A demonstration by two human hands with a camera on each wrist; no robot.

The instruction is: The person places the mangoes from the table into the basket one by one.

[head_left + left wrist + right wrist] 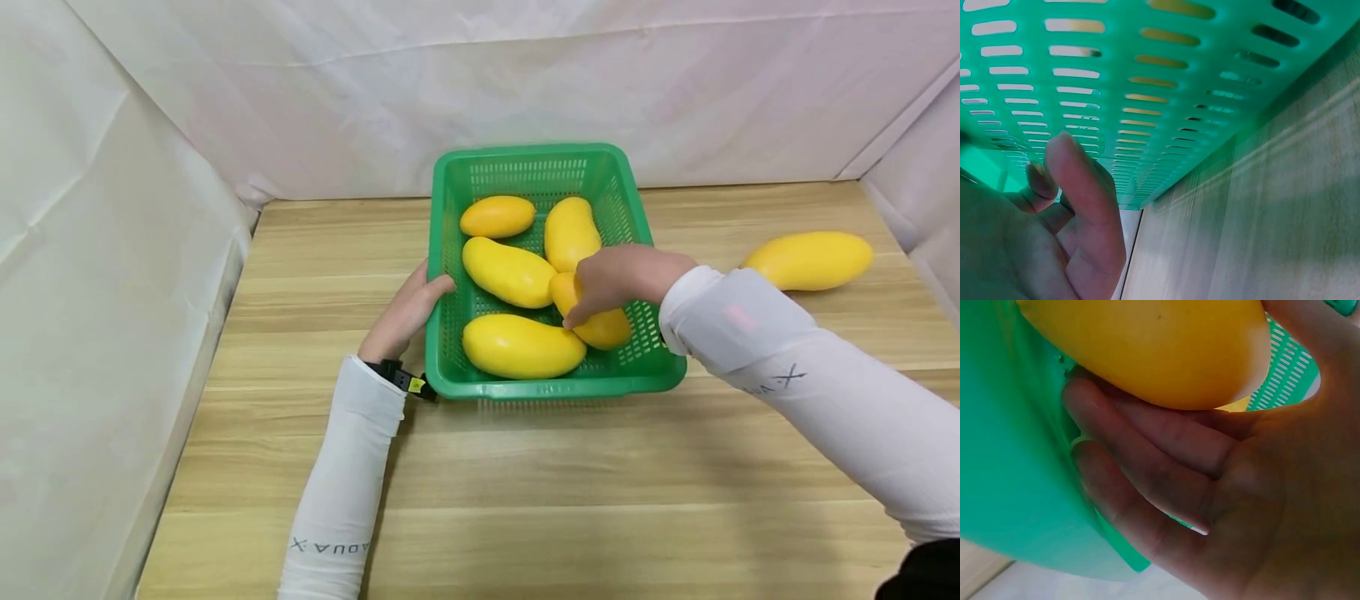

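Note:
A green plastic basket with slotted walls stands on the table against the back cloth. My left hand grips its left rim, thumb over the edge. In the left wrist view the curled fingers lie along the outer wall. Inside the basket, at the right, my right hand holds an orange-yellow mango. The right wrist view shows fingers under this mango, near the green wall. Around it in the basket lie several yellow mangoes, including a front one and a smaller back-left one.
Another yellow mango lies on the wooden table, right of the basket and beyond my right forearm. White cloth hangs behind the table and at both sides.

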